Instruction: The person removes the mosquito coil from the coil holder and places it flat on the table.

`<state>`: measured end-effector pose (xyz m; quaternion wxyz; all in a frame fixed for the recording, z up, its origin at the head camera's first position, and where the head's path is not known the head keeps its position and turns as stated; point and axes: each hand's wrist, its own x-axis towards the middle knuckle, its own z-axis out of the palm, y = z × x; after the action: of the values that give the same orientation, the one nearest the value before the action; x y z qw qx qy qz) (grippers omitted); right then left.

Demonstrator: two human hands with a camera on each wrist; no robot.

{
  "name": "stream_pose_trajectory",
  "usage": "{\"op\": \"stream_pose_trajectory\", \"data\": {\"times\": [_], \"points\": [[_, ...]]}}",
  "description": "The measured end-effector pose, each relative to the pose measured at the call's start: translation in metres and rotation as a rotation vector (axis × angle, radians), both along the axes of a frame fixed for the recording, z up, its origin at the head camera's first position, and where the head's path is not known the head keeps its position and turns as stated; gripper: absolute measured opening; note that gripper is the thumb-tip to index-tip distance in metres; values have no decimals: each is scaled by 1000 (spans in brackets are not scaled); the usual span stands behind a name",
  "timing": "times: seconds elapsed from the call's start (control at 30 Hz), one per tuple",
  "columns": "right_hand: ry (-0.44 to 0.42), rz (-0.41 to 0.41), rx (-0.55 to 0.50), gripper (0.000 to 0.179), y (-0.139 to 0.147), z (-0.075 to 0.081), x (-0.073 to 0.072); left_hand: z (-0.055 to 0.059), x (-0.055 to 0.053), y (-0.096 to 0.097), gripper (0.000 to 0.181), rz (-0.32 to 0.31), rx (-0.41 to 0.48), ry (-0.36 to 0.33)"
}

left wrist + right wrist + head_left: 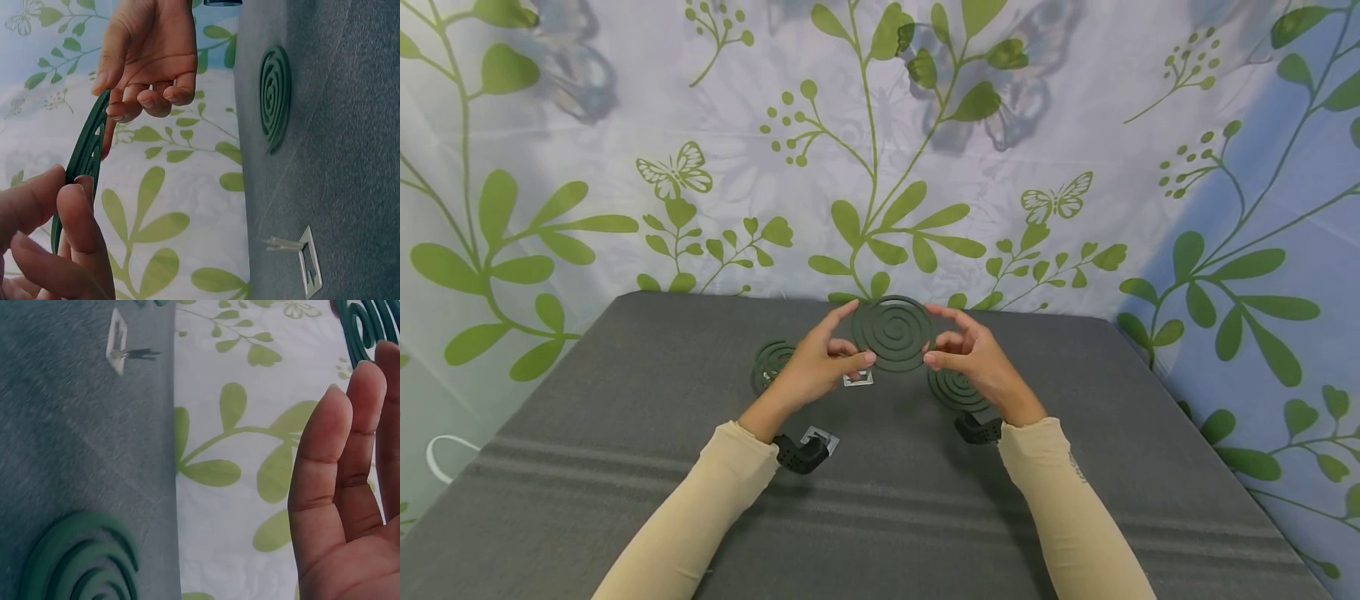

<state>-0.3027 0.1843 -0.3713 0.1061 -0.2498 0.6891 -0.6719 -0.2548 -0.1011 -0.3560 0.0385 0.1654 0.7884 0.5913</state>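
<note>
A dark green mosquito coil is held up above the table, its spiral face toward the head camera. My left hand pinches its left edge between thumb and fingers, and my right hand grips the right edge the same way. From the left wrist, the raised coil appears nearly edge-on between both hands. Below the right hand, another coil lies flat on the table. A third coil is partly hidden behind the left hand, with something small and shiny at it.
A thin metal coil stand with a raised prong lies beneath the held coil. Nearer, another metal piece is partly covered by the left wrist strap. Behind the grey table hangs a leaf-print cloth.
</note>
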Motion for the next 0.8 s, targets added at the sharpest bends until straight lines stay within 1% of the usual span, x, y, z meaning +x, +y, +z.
{"op": "stream_pose_trajectory", "data": {"times": [0.2, 0.37, 0.6, 0.8], "points": [[10, 4, 22, 79, 12, -2, 2, -3, 2, 10, 88, -28, 3, -24], [31, 6, 35, 79, 21, -5, 5, -5, 4, 20, 92, -24, 3, -29], [55, 5, 49, 79, 34, -10, 11, -11, 10, 31, 92, -32, 8, -12], [52, -9, 70, 80, 45, -14, 13, -14, 16, 41, 92, -34, 8, 1]]}}
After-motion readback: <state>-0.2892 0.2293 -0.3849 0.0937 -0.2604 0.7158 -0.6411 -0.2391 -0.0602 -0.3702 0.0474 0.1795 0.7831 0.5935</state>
